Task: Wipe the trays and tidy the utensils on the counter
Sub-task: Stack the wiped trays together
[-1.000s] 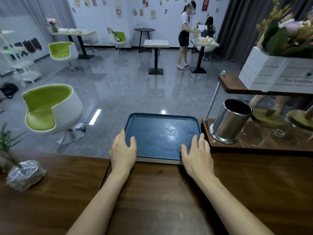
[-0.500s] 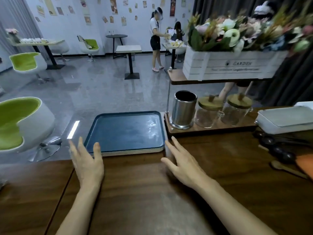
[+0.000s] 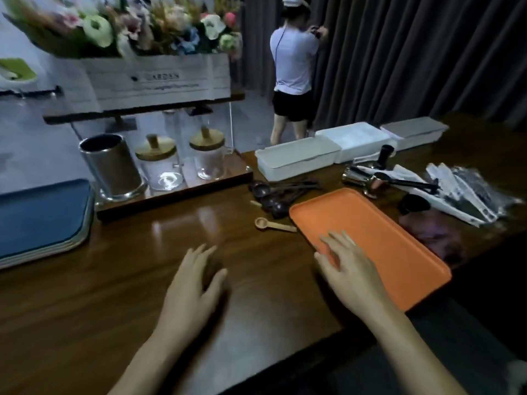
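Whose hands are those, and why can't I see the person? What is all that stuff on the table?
The camera sits on the person's head and looks down, so you see only their own arms. The left hand is over the brown counter, open. The right hand reaches over an orange tray, also holding nothing. Beside the tray lie dark spoons and one small wooden spoon. Blue trays are stacked at the left, near a metal cup and two glass jars.
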The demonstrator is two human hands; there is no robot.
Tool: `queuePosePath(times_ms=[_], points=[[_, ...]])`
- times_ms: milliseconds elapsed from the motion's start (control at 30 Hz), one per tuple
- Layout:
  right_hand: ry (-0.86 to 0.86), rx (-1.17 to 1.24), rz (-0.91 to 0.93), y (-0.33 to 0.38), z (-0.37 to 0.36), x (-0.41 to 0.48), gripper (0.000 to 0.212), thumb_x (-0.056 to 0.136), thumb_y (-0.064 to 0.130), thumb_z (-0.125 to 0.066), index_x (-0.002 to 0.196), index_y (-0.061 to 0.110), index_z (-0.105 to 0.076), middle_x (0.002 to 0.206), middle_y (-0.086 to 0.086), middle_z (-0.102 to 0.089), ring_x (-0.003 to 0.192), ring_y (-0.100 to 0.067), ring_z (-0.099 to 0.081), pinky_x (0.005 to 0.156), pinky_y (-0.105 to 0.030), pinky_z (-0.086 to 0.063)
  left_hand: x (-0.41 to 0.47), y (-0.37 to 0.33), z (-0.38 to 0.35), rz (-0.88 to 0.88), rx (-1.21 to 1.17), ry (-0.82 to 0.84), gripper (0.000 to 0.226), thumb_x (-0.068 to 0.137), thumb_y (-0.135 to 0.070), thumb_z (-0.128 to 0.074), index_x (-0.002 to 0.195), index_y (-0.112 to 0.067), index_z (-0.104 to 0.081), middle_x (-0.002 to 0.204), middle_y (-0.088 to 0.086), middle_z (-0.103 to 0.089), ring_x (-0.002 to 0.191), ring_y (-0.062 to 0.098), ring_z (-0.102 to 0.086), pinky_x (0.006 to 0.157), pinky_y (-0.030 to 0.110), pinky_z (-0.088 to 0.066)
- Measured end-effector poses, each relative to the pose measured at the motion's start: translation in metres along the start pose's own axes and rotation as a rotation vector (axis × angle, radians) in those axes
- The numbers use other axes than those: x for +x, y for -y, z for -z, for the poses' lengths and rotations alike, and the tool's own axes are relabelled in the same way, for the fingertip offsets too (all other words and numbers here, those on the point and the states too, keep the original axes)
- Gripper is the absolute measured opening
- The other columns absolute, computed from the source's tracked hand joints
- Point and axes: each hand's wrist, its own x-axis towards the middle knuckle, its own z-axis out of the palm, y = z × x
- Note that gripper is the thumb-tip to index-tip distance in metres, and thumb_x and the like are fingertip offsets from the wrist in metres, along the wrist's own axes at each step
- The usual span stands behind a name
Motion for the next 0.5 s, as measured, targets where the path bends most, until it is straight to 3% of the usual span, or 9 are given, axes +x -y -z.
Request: queuePosePath(times_ms=[133, 267, 400, 500], points=[[0.01, -0.045, -0.098, -0.074, 0.04, -0.009, 0.052, 0.1, 0.045, -0.054, 0.148, 0.028, -0.048, 0.162, 0.0, -0.034, 0.153, -0.022, -0.02, 0.12, -0.035, -0.019, 0.032, -0.103, -0.081, -0.189, -0.056, 0.058, 0.052, 0.101, -0.039, -0.059, 0.15, -0.027, -0.048, 0.161, -0.008, -0.037, 0.154, 0.013, -0.024, 0.117, 0.024, -0.023], [0.134, -0.157, -0.048, -0.115, 0.048, -0.025, 0.065, 0.096, 0.064, -0.045, 0.154, 0.036, -0.037, 0.167, 0.001, -0.02, 0.155, -0.024, -0.01, 0.124, -0.042, -0.003, 0.072, -0.164, -0.138, -0.239, 0.028, 0.159, 0.054, 0.102, -0.039, -0.056, 0.152, -0.022, -0.046, 0.163, 0.004, -0.035, 0.155, 0.024, -0.023, 0.124, 0.037, -0.022], [0.216, -0.211, 0.045, -0.139, 0.048, -0.03, 0.087, 0.08, 0.083, -0.019, 0.154, 0.04, -0.032, 0.168, 0.002, -0.015, 0.155, -0.023, -0.005, 0.124, -0.043, 0.005, 0.101, -0.181, -0.163, -0.27, 0.207, 0.228, 0.055, 0.102, -0.04, -0.056, 0.153, -0.022, -0.045, 0.163, 0.01, -0.035, 0.155, 0.03, -0.02, 0.126, 0.044, -0.018], [0.221, -0.191, 0.103, -0.15, 0.055, -0.026, 0.072, 0.089, 0.076, -0.036, 0.152, 0.042, -0.035, 0.168, 0.005, -0.016, 0.155, -0.02, -0.006, 0.123, -0.044, 0.008, 0.117, -0.172, -0.165, -0.258, 0.333, 0.229, 0.061, 0.101, -0.05, -0.052, 0.155, -0.025, -0.042, 0.164, 0.01, -0.033, 0.156, 0.032, -0.017, 0.126, 0.051, -0.017]])
